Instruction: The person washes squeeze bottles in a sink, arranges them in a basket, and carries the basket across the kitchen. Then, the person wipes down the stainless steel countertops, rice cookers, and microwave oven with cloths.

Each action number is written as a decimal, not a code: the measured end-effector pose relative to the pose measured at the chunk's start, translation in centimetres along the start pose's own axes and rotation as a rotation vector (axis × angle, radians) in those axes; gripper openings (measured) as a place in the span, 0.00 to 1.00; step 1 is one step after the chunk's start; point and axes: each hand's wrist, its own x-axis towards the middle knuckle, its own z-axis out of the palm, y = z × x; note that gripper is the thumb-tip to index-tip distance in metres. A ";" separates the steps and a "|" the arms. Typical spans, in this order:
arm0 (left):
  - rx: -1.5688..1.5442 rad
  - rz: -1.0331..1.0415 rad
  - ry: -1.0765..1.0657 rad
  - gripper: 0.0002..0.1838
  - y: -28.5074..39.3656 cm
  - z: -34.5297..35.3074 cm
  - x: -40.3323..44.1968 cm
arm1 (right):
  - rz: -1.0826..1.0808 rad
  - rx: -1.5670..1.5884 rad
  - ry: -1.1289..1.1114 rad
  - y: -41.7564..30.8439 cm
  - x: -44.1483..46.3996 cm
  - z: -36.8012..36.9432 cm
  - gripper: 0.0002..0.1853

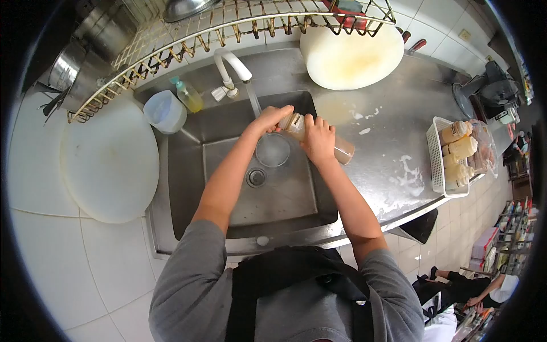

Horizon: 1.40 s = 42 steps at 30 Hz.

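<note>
Work at the sink (288, 199) under way, one bottle (344, 150) in hand. Tap (232, 60) running, its stream falling into the basin beside the left hand (274, 118). Held bottle looks brownish through its wall near the base; cannot tell whether that is contents or tint, so its handling does not read as finished. More bottles (459, 148) lie in a white basket (437, 162) on the far right of the counter (393, 105); whether those have been dealt with, the view does not show. Wet, sudsy patches on the counter between basket and sink. Pose: both arms reach forward and converge over the basin's right side, elbows bent. Left hand clasps the bottle's top end, thumb foremost; right hand (319, 138) wraps the body, knuckles up. Bottle slants, top leftward over the basin, base rightward past the sink's edge, seemingly above the counter; contact there cannot be judged. Any twisting also unclear.
</note>
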 end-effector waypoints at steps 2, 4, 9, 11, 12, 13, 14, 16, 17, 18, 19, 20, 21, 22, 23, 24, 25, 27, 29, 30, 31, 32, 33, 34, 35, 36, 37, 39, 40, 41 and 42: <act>-0.010 -0.010 -0.102 0.49 0.1 -0.2 -0.1 | 0.031 0.030 0.024 0.0 -0.2 -0.7 0.33; -0.046 0.086 -0.011 0.45 0.5 0.3 -2.8 | 0.048 0.082 0.021 0.1 -0.3 -0.6 0.33; -0.143 0.725 -0.078 0.36 -0.5 0.8 -3.6 | 0.088 0.205 0.032 1.1 -0.1 -0.1 0.32; -0.133 0.811 -0.146 0.37 -0.6 0.9 -3.8 | 0.030 0.194 0.026 1.0 -0.1 -0.2 0.32; -0.096 0.766 -0.127 0.30 -0.8 0.8 -4.0 | 0.028 0.195 0.025 0.9 -0.2 0.0 0.32; -0.060 0.721 -0.109 0.24 -0.9 0.8 -4.2 | 0.015 0.186 0.021 0.7 -0.3 0.1 0.32; -0.061 0.723 -0.109 0.24 -0.9 1.0 -4.1 | 0.002 0.174 0.018 0.7 -0.4 0.3 0.31; -0.019 0.508 0.136 0.15 -0.6 1.9 -3.9 | 0.009 0.135 0.041 0.1 -0.5 0.2 0.31; -0.020 0.509 0.136 0.15 -0.4 2.5 -3.7 | 0.015 0.099 0.063 -0.2 -0.5 0.2 0.31; 0.101 0.467 0.377 0.14 -0.1 3.3 -3.4 | 0.014 0.098 0.063 -0.6 -0.4 0.2 0.31; 0.223 0.419 0.616 0.17 0.3 3.8 -3.2 | 0.019 0.065 0.124 -0.9 -0.2 0.2 0.31; 0.194 0.432 0.748 0.21 0.5 3.9 -2.6 | 0.024 0.031 0.185 -1.0 -0.1 0.2 0.31; 0.193 0.431 0.745 0.21 0.6 3.3 -1.9 | 0.026 0.030 0.182 -0.9 0.1 0.5 0.31; 0.045 0.274 0.545 0.23 0.7 2.3 -1.4 | 0.008 -0.033 0.229 -0.9 0.2 0.8 0.31; -0.099 0.117 0.346 0.24 0.6 1.8 -1.0 | -0.012 -0.097 0.277 -0.8 0.3 1.1 0.32; -0.042 0.100 0.374 0.27 1.8 1.5 -2.4 | -0.013 -0.099 0.277 -0.7 0.2 0.9 0.32; -0.045 0.105 0.374 0.27 0.6 0.4 -0.9 | 0.015 -0.070 0.242 -0.3 0.4 0.4 0.32; -0.275 0.217 0.385 0.29 -3.9 -3.3 2.9 | 0.053 -0.042 0.202 0.5 -0.1 -0.3 0.32; -0.514 0.105 0.196 0.28 -4.3 -6.1 0.8 | 0.056 0.059 0.157 1.5 -0.8 -1.3 0.34; -0.644 0.246 0.110 0.27 -4.8 -6.5 0.3 | 0.093 0.140 0.106 1.7 -1.0 -2.1 0.36; -0.641 0.245 0.113 0.27 -5.3 -6.0 0.1 | 0.092 0.144 0.107 2.0 -1.2 -2.0 0.36; -0.846 0.311 0.108 0.25 -5.8 -5.3 -0.1 | 0.117 0.198 0.114 2.3 -1.3 -1.8 0.38; -1.051 0.378 0.101 0.24 -6.0 -4.5 -0.5 | 0.142 0.251 0.122 2.4 -1.3 -1.7 0.39; -1.049 0.378 0.102 0.24 -6.8 -3.8 -0.1 | 0.153 0.258 0.109 2.4 -1.4 -1.8 0.39; -1.144 0.380 0.056 0.23 -7.5 -3.0 0.3 | 0.153 0.259 0.109 2.3 -1.5 -1.8 0.39; -1.239 0.379 0.011 0.22 -8.3 -2.3 0.9 | 0.157 0.288 0.130 2.2 -1.5 -1.9 0.38; -1.241 0.378 0.013 0.22 -8.5 -1.4 1.4 | 0.159 0.317 0.150 2.1 -1.6 -1.9 0.37; -1.335 0.376 -0.013 0.21 -8.6 0.3 2.7 | 0.157 0.341 0.169 1.9 -1.5 -1.7 0.36; -1.305 0.448 -0.012 0.22 -8.6 0.5 3.4 | 0.163 0.362 0.190 2.0 -1.5 -1.6 0.35; -1.310 0.447 -0.013 0.22 -8.7 0.2 3.9 | 0.162 0.358 0.187 2.0 -1.5 -1.6 0.35; -1.326 0.487 -0.032 0.21 -8.3 -0.4 3.8 | 0.166 0.357 0.188 2.0 -1.6 -1.6 0.34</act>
